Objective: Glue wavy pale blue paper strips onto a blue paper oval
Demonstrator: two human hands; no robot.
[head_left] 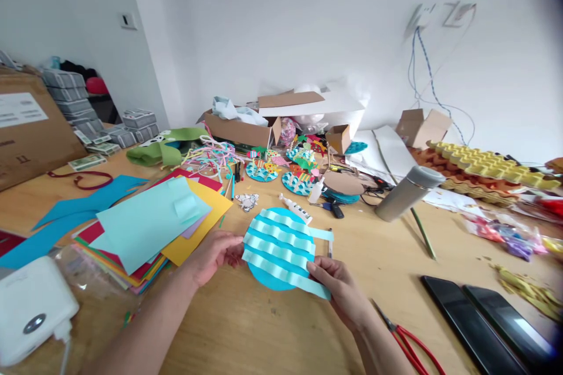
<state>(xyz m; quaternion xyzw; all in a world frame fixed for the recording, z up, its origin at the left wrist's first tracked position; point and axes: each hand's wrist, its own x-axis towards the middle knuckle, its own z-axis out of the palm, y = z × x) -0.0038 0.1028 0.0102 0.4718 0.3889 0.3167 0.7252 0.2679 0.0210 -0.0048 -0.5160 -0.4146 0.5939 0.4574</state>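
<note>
A round blue disc (275,280) carries several wavy light-blue paper strips across its face; two strips stick out past its right edge. My left hand (220,255) has its fingers curled at the disc's left edge, gripping it. At the lower right, my right hand (336,284) pinches the disc's edge and the lowest strip (314,287), thumb on top. Just behind the disc lie a white glue tube (297,209) and a small white bottle (316,190). A pen (330,244) rests to the right, partly under a strip end.
Coloured paper sheets (149,222) are piled at left, near a white device (35,310). Red-handled scissors (409,343) and two black phones (475,328) lie at right. A grey flask (409,192) stands farther back. Decorated discs (261,171) and boxes sit near the wall.
</note>
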